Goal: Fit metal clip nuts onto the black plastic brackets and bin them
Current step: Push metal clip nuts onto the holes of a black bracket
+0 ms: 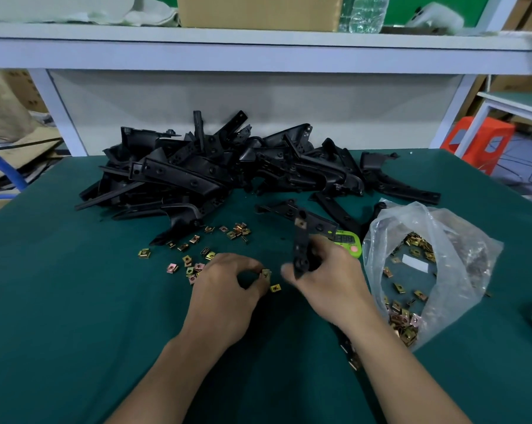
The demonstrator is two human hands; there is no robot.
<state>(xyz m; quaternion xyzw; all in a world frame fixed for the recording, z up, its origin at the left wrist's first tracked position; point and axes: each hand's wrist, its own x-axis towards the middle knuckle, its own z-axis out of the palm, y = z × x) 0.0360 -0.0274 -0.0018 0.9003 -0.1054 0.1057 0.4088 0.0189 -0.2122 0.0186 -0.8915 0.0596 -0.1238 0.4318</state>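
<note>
The fingers (250, 265) of the left hand (228, 289) are curled. They pinch one small gold clip nut (266, 274) just above the green desk (59, 301). The right hand (332, 280) grips a black bracket (301, 246) and holds it standing up. The top end of this bracket has a fitted nut (301, 223) on it. A spare nut (275, 288) lies on the desk between the two hands.

Many loose nuts (194, 255) are spread out near the left hand, on its far side. Behind them sits a big pile of brackets (228, 169), all black. A small green timer (349, 240) is just behind the right hand. To the right of that hand lies a clear bag (460, 240) with lots more nuts inside. A brown box (258, 10) stands on the shelf (105, 53) above the desk.
</note>
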